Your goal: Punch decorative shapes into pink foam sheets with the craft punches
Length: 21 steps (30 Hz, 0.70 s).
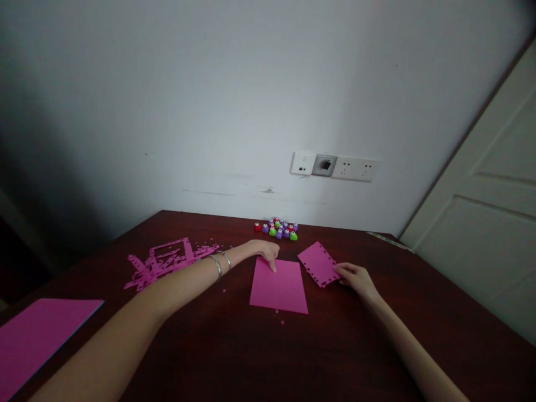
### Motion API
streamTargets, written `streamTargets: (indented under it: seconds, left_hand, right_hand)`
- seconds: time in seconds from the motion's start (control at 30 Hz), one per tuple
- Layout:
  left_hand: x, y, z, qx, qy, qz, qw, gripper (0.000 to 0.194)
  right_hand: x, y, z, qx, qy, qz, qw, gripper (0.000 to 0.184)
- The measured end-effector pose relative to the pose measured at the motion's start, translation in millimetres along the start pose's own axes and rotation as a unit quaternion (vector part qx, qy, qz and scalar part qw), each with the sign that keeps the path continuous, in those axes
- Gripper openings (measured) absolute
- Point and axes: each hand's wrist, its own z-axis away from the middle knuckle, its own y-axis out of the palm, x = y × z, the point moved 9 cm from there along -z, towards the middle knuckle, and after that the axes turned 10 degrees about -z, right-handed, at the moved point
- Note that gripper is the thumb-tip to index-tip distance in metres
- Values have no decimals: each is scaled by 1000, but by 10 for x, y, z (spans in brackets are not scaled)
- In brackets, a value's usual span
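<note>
A plain pink paper sheet (280, 290) lies flat on the dark table. My left hand (263, 249) is at its far left edge, the fingers curled in and the thumb pointing down against the sheet. The inside of that hand is hidden, so I cannot make out whether it holds anything. My right hand (354, 277) pinches the right corner of a smaller pink card (317, 263) between thumb and fingers. Small holes run along the edges of this card, which sits at an angle beside the sheet. Several small craft punches (280, 229) in red, purple and green cluster behind the sheet.
Pink paper strips and offcuts (161, 262) are heaped at the left, behind my left forearm. A larger pink sheet (46, 335) lies at the near left. Tiny paper bits dot the table (326, 346). Wall sockets (355, 168) and a white door (494, 184) border it.
</note>
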Motion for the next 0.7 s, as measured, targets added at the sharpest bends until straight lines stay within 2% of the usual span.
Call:
streamTargets:
  seconds: [0.1, 0.17, 0.33, 0.43, 0.53, 0.6, 0.7]
  left_hand:
    - [-12, 51, -22, 44, 1, -28, 999, 39]
    - [-22, 52, -20, 52, 0, -39, 998, 39]
    - [-24, 60, 0, 40, -2, -47, 998, 37]
    - [-26, 54, 50, 8, 15, -11, 1000, 36]
    - [-16, 59, 176, -4, 49, 55, 997, 37]
    - [40, 81, 309, 18, 58, 95, 994, 36]
    - [246, 66, 588, 57, 35, 137, 988, 33]
  right_hand:
    - [-18, -16, -12, -1, 3, -10, 1000, 22]
    - [-31, -21, -19, -1, 6, -15, 1000, 21]
    - [-59, -19, -31, 1, 11, -22, 1000, 20]
    - [-72, -13, -31, 8, 14, -26, 1000, 22]
    - [-77, 3, -18, 18, 19, -30, 999, 25]
    - [-72, 20, 1, 24, 23, -31, 999, 27]
    - [-46, 50, 36, 31, 28, -31, 999, 28]
